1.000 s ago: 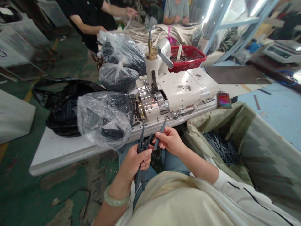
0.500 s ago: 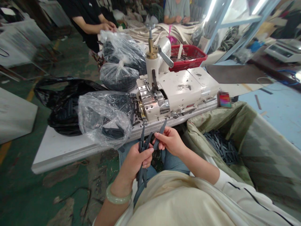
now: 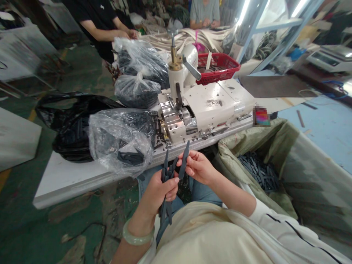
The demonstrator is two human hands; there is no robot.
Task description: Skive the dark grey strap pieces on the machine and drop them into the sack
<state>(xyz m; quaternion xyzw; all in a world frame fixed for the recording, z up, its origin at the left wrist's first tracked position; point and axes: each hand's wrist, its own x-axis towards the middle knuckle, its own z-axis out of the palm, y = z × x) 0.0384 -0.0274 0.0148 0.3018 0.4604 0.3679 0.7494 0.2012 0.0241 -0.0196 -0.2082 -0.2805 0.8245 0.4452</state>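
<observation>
The dark strip point(image 3: 183, 161) in the right hand point(image 3: 197, 167) had swung from its earlier lean toward the upper right to a nearly upright position, with its long axis close to vertical in the frame and its upper end pointing toward the cream machine point(image 3: 211, 104). The right hand was partly closed, pinching the strip between thumb and fingers at lower centre. The left hand point(image 3: 159, 192) was curled shut around a bundle of dark strips point(image 3: 166, 211), which stuck out above and below the fist, also roughly upright (a pale green bangle point(image 3: 137, 234) sat on that wrist). At lower right, a woven sack point(image 3: 310, 183) held many loose dark strips point(image 3: 257, 172). Left of centre on the white table point(image 3: 67, 187), a clear plastic bag point(image 3: 118, 141) held more dark strips, with a black plastic bag point(image 3: 74, 137) just behind it. A red basket point(image 3: 220, 69) behind the machine held dark pieces. At upper left, a co-worker's hands point(image 3: 129, 34) were at the far table.
</observation>
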